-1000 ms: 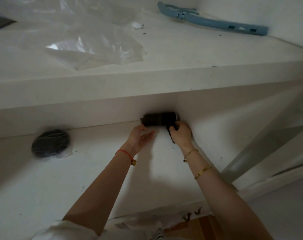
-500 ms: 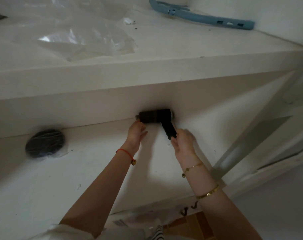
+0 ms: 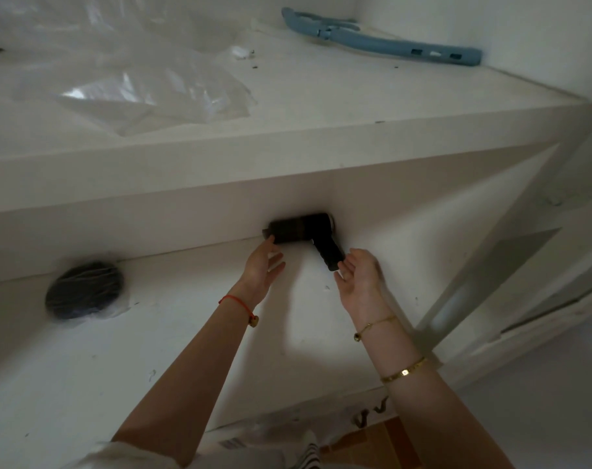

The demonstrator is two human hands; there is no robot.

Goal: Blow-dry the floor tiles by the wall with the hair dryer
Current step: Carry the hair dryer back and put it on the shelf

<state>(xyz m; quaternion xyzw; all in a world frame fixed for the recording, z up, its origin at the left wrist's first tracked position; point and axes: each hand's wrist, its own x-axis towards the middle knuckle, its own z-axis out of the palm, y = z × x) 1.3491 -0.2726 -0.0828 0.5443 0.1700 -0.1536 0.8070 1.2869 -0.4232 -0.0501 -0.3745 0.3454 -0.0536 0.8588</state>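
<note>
A black hair dryer (image 3: 303, 231) lies on the white lower surface (image 3: 173, 333), its barrel along the base of the back wall and its handle pointing toward me at the right. My left hand (image 3: 262, 269) is open, fingertips just touching the barrel's left end. My right hand (image 3: 359, 275) is open with the palm up, right beside the end of the handle and not gripping it.
A dark round object wrapped in clear plastic (image 3: 85, 291) sits on the lower surface at left. On the upper ledge (image 3: 321, 106) lie crumpled clear plastic sheets (image 3: 145, 89) and a long blue tool (image 3: 382, 42). A white post (image 3: 511, 238) slants down at right.
My right hand has let go of the dryer's handle and opened beside it. My left hand has also opened, staying at the barrel's left end. The dryer now rests on the surface.
</note>
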